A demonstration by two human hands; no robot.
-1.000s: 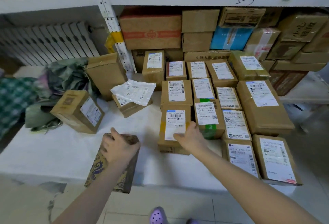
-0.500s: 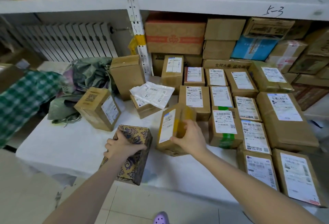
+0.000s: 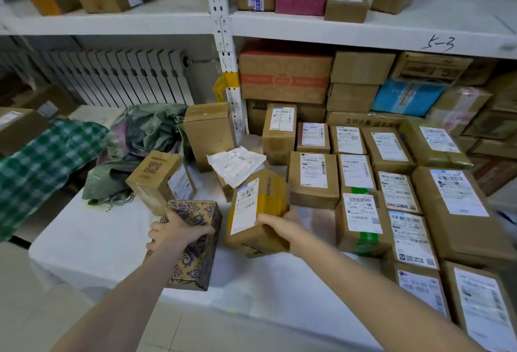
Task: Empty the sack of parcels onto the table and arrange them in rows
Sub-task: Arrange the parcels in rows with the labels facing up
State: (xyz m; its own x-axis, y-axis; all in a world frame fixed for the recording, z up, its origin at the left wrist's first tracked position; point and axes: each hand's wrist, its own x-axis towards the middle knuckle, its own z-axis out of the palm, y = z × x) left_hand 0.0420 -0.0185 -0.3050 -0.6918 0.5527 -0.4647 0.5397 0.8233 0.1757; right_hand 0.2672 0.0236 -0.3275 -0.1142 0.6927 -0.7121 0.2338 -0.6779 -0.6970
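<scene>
My left hand [image 3: 174, 232] grips the top of a brown parcel with a blue floral pattern [image 3: 193, 251], held at the near edge of the white table [image 3: 92, 234]. My right hand [image 3: 282, 225] holds a cardboard parcel with yellow tape and a white label [image 3: 251, 209], tilted up on its edge. Rows of labelled cardboard parcels [image 3: 361, 183] lie flat to the right. A crumpled green sack [image 3: 134, 150] lies at the back left. Near it stand a loose box with a QR code [image 3: 161, 181] and an upright box [image 3: 209, 133].
A white mailer bag [image 3: 235, 164] lies on a small box behind the tilted parcel. Stacked cartons [image 3: 285, 71] fill the shelf behind the table. A green checked cloth [image 3: 36, 167] hangs at the left. A radiator [image 3: 112, 77] stands at the back wall.
My right hand has tipped the yellow-taped parcel from flat up onto its edge. My left hand has lifted the patterned parcel higher against the table edge. The view has shifted right and up.
</scene>
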